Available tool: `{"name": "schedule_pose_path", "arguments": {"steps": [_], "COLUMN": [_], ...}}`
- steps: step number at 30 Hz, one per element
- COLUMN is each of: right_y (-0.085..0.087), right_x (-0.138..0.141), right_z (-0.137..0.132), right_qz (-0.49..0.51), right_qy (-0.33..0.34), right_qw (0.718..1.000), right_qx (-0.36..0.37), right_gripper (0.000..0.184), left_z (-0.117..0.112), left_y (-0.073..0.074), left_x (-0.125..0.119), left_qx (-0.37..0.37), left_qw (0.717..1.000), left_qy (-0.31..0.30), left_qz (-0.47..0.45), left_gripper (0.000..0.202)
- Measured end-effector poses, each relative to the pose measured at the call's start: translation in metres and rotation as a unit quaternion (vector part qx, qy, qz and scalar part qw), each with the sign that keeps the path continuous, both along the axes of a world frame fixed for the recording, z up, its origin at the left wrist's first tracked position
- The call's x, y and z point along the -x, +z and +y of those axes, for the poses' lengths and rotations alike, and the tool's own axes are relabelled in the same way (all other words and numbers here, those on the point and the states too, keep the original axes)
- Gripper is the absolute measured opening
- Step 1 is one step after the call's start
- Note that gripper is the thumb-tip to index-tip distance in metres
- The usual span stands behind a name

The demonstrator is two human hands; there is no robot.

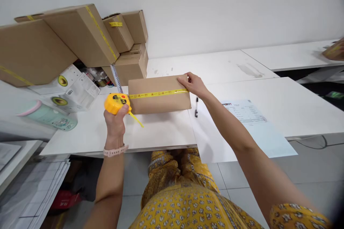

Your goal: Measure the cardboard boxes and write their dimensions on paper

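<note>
A flat cardboard box lies on the white table in front of me. My left hand is closed around a yellow tape measure at the box's left end. Its yellow tape runs across the box top to the right end. There my right hand pinches the tape's tip against the box's far right corner. A loose yellow strap hangs from the tape measure.
Stacked cardboard boxes lean at the back left, above white avocado-print cartons and a lying mint bottle. A black pen and a printed sheet lie right of the box. Another person's hand shows far right.
</note>
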State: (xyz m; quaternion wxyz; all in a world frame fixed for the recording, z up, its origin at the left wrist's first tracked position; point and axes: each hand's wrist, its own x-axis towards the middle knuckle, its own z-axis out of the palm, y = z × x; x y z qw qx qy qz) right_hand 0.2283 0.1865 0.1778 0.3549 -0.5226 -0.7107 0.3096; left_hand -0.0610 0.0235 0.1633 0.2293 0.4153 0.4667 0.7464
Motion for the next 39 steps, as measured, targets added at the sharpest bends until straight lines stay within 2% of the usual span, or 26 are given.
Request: {"name": "schedule_pose_path", "arguments": {"steps": [2,3,6,8,10,13,16,20,27,39], "right_y": [0.0,0.0,0.0,0.0,0.0,0.001,0.0,-0.003,-0.006,-0.009], "right_x": [0.006,0.009,0.013,0.017,0.024,0.038,0.052,0.062,0.064,0.067], "right_z": [0.015,0.021,0.036,0.045,0.054,0.061,0.061,0.058,0.059,0.057], "right_qz": [0.002,0.012,0.034,-0.009,-0.089,-0.172,-0.163,-0.186,-0.277,-0.278], "right_qy": [-0.003,0.007,0.066,0.098,0.111,0.108,0.129,0.131,0.127,0.121], "right_qw": [1.0,1.0,0.997,0.995,0.988,0.975,0.973,0.967,0.944,0.943], "right_qx": [0.003,0.007,0.005,-0.018,-0.052,-0.093,-0.104,-0.116,-0.126,-0.136], "right_gripper": [0.046,0.043,0.039,0.04,0.041,0.048,0.056,0.051,0.052,0.052], "left_z": [-0.013,-0.021,-0.043,-0.049,-0.047,-0.036,-0.028,-0.029,-0.037,-0.04], "left_y": [-0.002,-0.005,-0.016,-0.023,-0.027,-0.027,-0.022,-0.021,-0.022,-0.019], "left_x": [-0.017,-0.027,-0.057,-0.073,-0.082,-0.086,-0.084,-0.083,-0.085,-0.087], "left_qx": [0.0,0.006,0.052,0.087,0.107,0.114,0.112,0.114,0.165,0.179], "left_qw": [0.999,0.999,0.988,0.975,0.966,0.965,0.964,0.959,0.953,0.95], "left_qy": [0.001,-0.02,-0.138,-0.204,-0.234,-0.237,-0.243,-0.259,-0.253,-0.255], "left_qz": [0.032,0.041,0.041,0.03,0.019,0.012,0.003,-0.011,-0.011,0.017], "left_gripper": [0.054,0.057,0.063,0.063,0.061,0.058,0.056,0.05,0.044,0.044]}}
